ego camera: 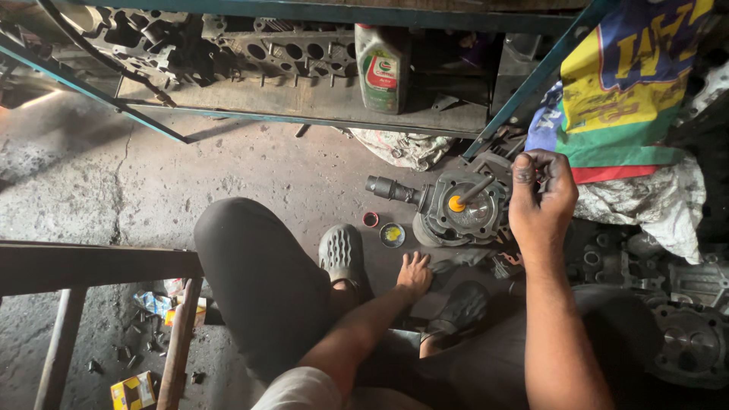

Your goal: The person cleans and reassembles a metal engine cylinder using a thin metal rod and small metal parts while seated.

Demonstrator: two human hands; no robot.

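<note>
A dark metal engine cylinder head [463,212] lies on the concrete floor in front of me. My right hand [541,196] is closed around a slim metal rod [477,190] whose yellow-orange tip [456,203] presses into the head's round recess. My left hand [414,273] rests lower down, fingers spread on a grey cloth [456,258] beside the head, holding nothing. A small open tin of yellowish paste [392,234] and its red lid [370,219] sit just left of the head.
My bent legs in dark trousers and grey clogs [342,254] fill the foreground. A metal rack [304,99] holds engine parts and an oil bottle [382,68]. A colourful sack [630,83] and more engine castings [683,326] crowd the right. A wooden bench [91,266] stands left.
</note>
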